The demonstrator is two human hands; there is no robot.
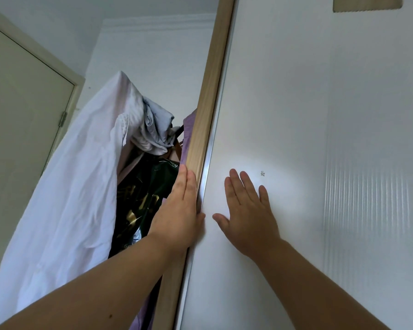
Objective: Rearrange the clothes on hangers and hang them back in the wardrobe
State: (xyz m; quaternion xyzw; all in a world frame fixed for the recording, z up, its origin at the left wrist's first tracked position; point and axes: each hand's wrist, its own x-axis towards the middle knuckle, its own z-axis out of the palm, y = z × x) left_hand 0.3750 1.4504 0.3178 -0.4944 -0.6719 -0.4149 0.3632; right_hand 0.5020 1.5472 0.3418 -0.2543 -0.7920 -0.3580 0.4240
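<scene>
Your left hand (179, 208) lies flat with the fingers together along the wooden edge strip (205, 103) of the wardrobe's sliding door (284, 103). The palm is against the strip's side and the thumb wraps round to the door's front face, so it grips the edge and closes on nothing else. Your right hand (247, 210) is spread open, fingers fanned and pointing up, pressed palm-first on the white front panel of that same door, just beside the left hand, with the thin metal trim (209, 163) between them. It holds nothing.

The clothes hang in the open gap to the left of the door edge. A long white garment (65, 186) drapes down the left side of the gap, reaching from above your hands down past your left forearm. A crumpled pale grey garment (153, 129) is bunched at the top, near the wooden strip. Below it, a dark green piece with gold markings (141, 198) sits right behind your left hand and wrist; whether it is cloth or a glossy bag is hard to tell. A strip of lilac fabric (187, 129) shows against the door edge above your left fingertips. The hangers themselves are mostly hidden by cloth.

Further left stands a cream room door (22, 115) with a hinge. A small star sticker (262, 173) sits on the panel above your right hand.
</scene>
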